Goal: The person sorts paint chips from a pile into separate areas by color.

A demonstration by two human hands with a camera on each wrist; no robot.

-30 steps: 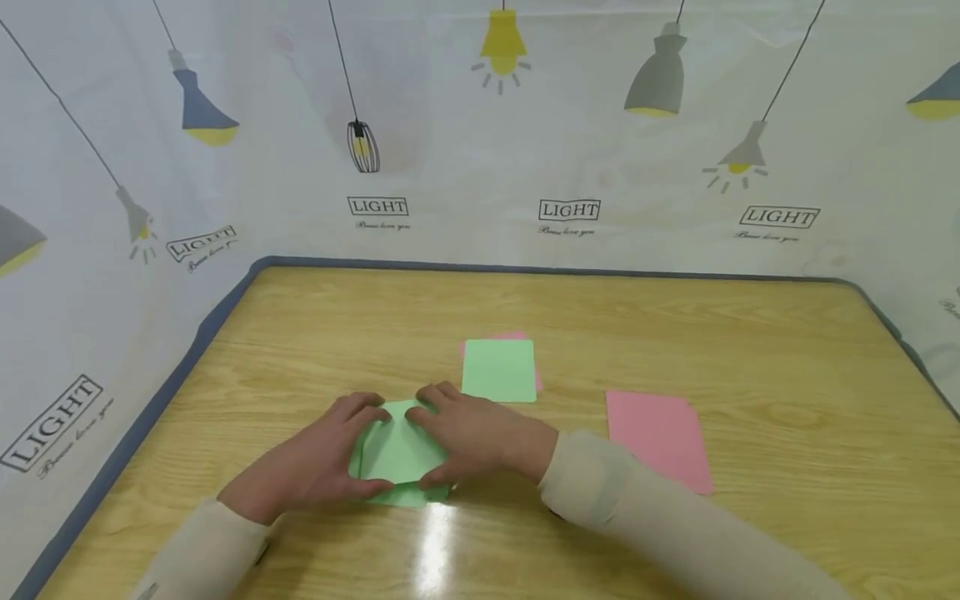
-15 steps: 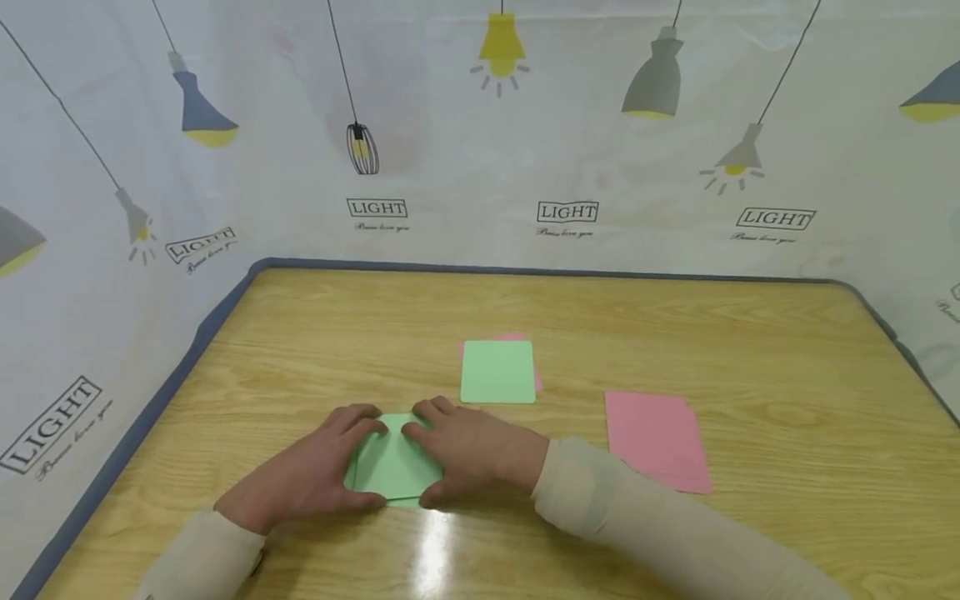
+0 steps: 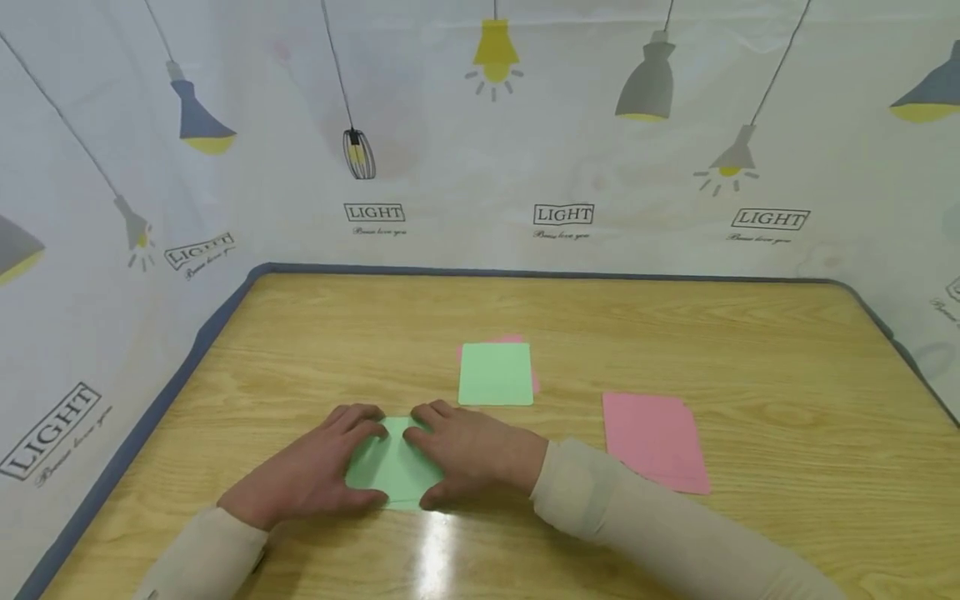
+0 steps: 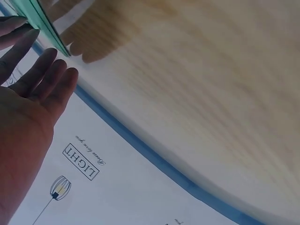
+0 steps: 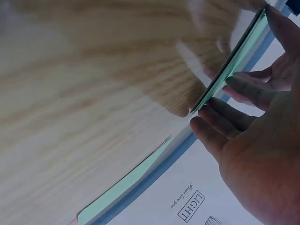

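A small stack of green square cards [image 3: 396, 467] lies on the table between the two hands. The left hand [image 3: 311, 468] holds its left side, with fingers bent at the far edge and the thumb along the near edge. From the right, the right hand [image 3: 471, 450] grips the same stack in a mirrored way, thumb near the front corner. Edge-on in the left wrist view, the cards [image 4: 41, 26] show as thin layers beside the fingertips. In the right wrist view the layered card edges [image 5: 234, 63] run along the right fingers. The hands cover the stack's sides.
Behind the right hand, a green card [image 3: 495, 375] lies on pink ones [image 3: 536, 385] that peek out. Several overlapping pink cards [image 3: 656, 442] lie to the right, beyond the right sleeve [image 3: 585, 487]. A printed sheet [image 3: 465, 150] walls the wooden table [image 3: 337, 333] at the back and sides.
The top green cards, earlier askew and raised over lower ones, have come down and line up with the stack. Both hands have shifted slightly nearer the body and keep their hold.
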